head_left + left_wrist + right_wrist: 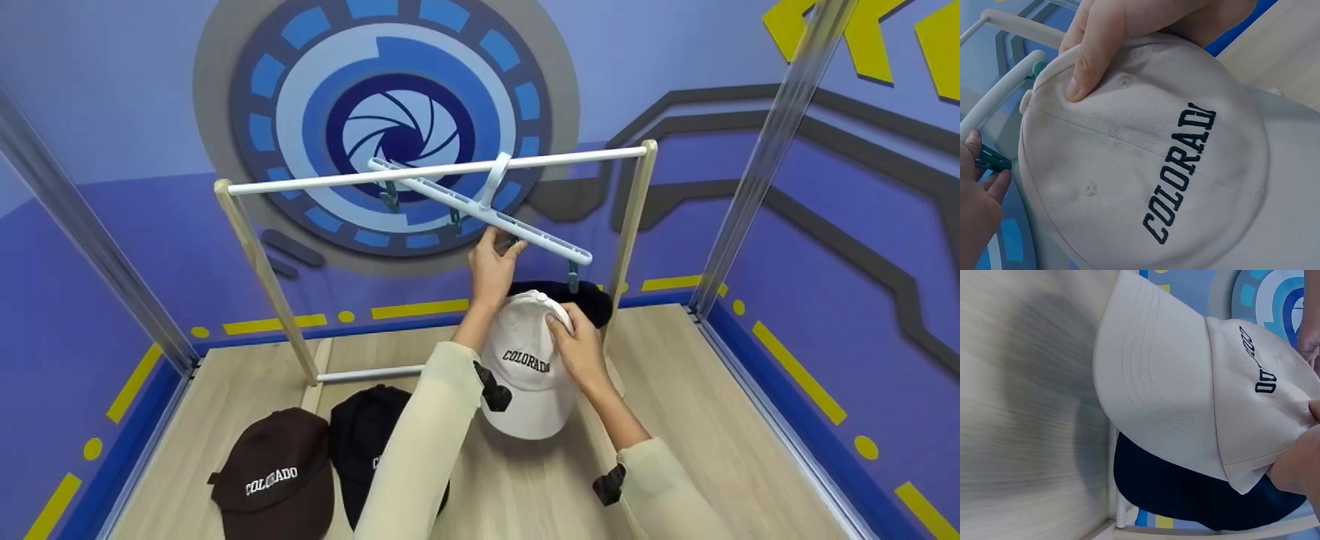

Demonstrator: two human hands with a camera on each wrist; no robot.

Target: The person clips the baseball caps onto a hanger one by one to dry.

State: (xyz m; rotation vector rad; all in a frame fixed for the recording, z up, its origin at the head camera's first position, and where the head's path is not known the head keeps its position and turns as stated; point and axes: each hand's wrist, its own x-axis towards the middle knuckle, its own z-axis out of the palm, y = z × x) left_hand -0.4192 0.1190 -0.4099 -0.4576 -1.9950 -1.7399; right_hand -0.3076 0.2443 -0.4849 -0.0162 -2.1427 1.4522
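Observation:
My right hand (581, 349) holds a white baseball cap (525, 405) lettered COLORADO by the side of its crown, thumb on the front. The cap hangs brim down beneath a white hanger (540, 236). Up at the hanger's bar, my left hand (493, 270) pinches a green clip (995, 160) between thumb and fingers. The cap's top edge is close to the bar. Behind the white cap is a black cap (596, 304), just under the clip (574, 279) at the hanger's right end; their contact is hard to make out.
The hanger hooks over the white rail (315, 182) of a wooden-sided rack (262, 270). More green clips (390, 196) hang at its left. On the wood-grain table (750, 450) lie a brown cap (277, 457) and a black cap (360, 420), partly behind my left sleeve.

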